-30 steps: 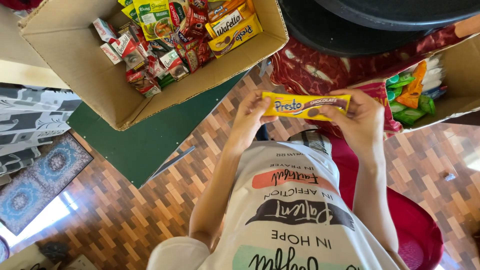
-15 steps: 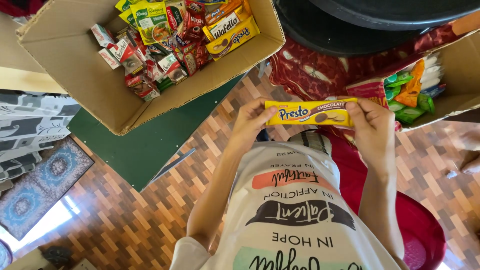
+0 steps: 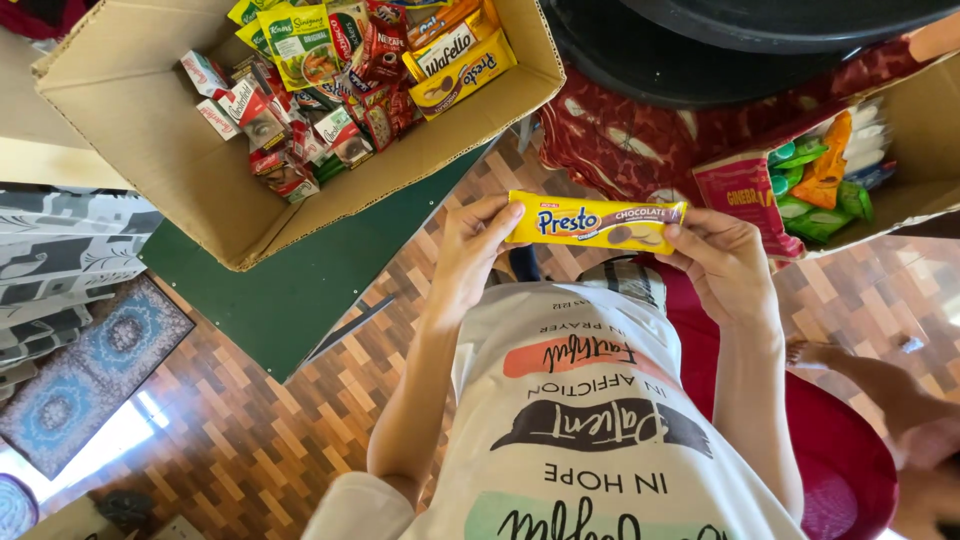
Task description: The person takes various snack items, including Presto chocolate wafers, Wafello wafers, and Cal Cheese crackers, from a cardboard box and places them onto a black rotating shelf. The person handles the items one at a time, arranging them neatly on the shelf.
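Observation:
I hold a long yellow biscuit packet (image 3: 595, 222) level in front of my chest, one hand at each end. My left hand (image 3: 470, 245) pinches the left end and my right hand (image 3: 725, 265) grips the right end. Up and to the left stands a large open cardboard box (image 3: 150, 130), tilted, with several snack packets and sachets (image 3: 340, 90) piled in its far corner. A second cardboard box (image 3: 925, 120) at the right holds green and orange packets (image 3: 815, 190).
A dark green mat (image 3: 300, 290) lies under the big box on a wood-pattern floor. A red patterned cloth (image 3: 640, 140) and a black tub (image 3: 700, 50) sit beyond my hands. A red seat (image 3: 840, 450) is under me. Another person's foot (image 3: 850, 365) shows at right. A patterned rug (image 3: 90, 370) lies at left.
The packet stays held in both hands and has sunk slightly toward my chest. Another person's foot has come into view at the right.

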